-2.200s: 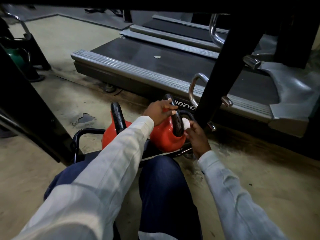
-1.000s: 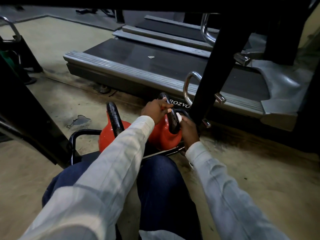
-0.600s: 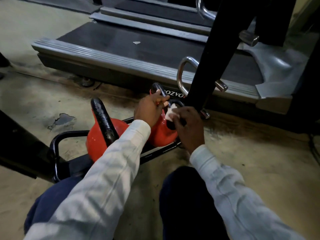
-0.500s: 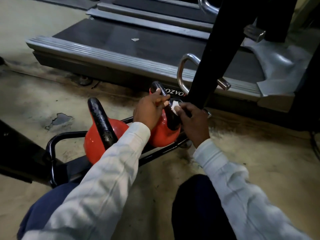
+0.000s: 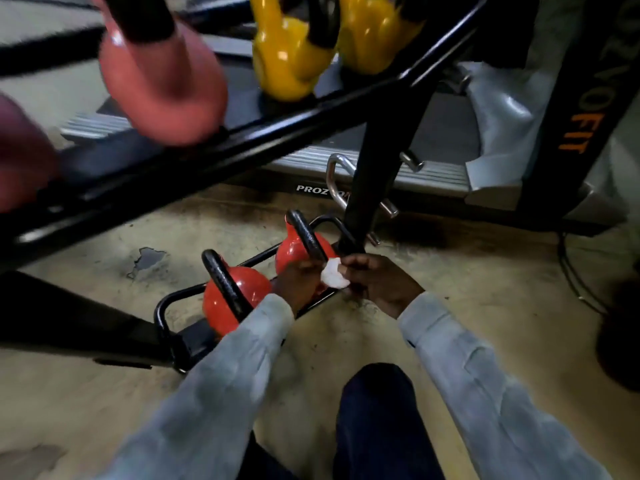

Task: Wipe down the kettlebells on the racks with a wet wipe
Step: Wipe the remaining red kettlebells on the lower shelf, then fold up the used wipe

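The wet wipe (image 5: pixel 334 278), a small crumpled white piece, was held between the two hands, just in front of the nearer side of the red kettlebell (image 5: pixel 298 251) that stood at the right end of the lowest rack shelf (image 5: pixel 162 306). The right hand (image 5: pixel 379 282) had its fingers pinched together on the wipe, and the left hand (image 5: pixel 300 281) was closed on its other edge; whether the left hand also touched the black handle of the kettlebell, I could not tell. A second red kettlebell (image 5: pixel 230 296) stood beside it to the left on the same low shelf. Above them, on the sloping upper shelf (image 5: pixel 242 150), were pink kettlebells (image 5: pixel 162 81) and yellow kettlebells (image 5: pixel 294 53), rather blurred, and a treadmill (image 5: pixel 415 174) stood behind the rack. The person sat on the bare floor (image 5: pixel 485 271) with the knees close to the shelf. In my judgement the wipe was being folded or turned to a clean side. The risks here seemed small but real: the wipe was bunched so tight that it could slip from the fingers onto the dirty floor, and the black upright post (image 5: pixel 370 188) stood very near the right hand, so a quick stroke could knock the knuckles on it
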`<state>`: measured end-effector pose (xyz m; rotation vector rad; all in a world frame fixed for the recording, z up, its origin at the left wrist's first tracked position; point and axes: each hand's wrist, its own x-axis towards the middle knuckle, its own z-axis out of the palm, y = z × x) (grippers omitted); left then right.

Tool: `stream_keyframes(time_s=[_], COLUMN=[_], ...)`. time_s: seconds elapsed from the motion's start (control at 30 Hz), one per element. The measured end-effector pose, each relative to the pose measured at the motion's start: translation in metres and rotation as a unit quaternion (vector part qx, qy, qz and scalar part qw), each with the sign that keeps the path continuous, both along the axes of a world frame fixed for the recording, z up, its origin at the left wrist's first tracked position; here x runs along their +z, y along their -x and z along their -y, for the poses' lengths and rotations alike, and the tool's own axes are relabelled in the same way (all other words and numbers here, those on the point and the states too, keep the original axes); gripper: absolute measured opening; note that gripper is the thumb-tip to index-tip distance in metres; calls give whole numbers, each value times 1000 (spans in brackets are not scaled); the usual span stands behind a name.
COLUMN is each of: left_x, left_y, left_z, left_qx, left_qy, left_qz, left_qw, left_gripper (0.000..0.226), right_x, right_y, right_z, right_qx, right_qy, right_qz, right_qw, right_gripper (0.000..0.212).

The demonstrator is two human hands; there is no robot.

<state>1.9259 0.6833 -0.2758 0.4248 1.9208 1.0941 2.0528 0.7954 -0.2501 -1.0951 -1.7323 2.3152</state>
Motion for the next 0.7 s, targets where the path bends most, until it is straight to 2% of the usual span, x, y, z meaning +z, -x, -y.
stream_keyframes(time_s=[0.1, 0.2, 0.43, 0.6, 0.7], left_x=[67, 129, 257, 304, 323], left_y=[-33, -59, -124, -178, -220], left_z=[11, 20, 36, 29, 16], left_qx=[91, 123, 57, -13, -86], left_qy=[-33, -74, -51, -45, -32], left_qz=[183, 265, 245, 250, 286], left_qw=[978, 953, 966, 967, 954], left_gripper=[20, 20, 8, 18, 13], right_x=[46, 97, 222, 278, 293], right_y=[-15, -40, -122, -199, -251], right_z=[7, 23, 66, 85, 91], right_qx=[-53, -67, -98, -110, -170], right_qy=[-133, -205, -218, -235, -277], right_qz=[25, 39, 60, 78, 103], right_qw=[989, 976, 969, 963, 940], right_gripper=[16, 15, 31, 44, 29])
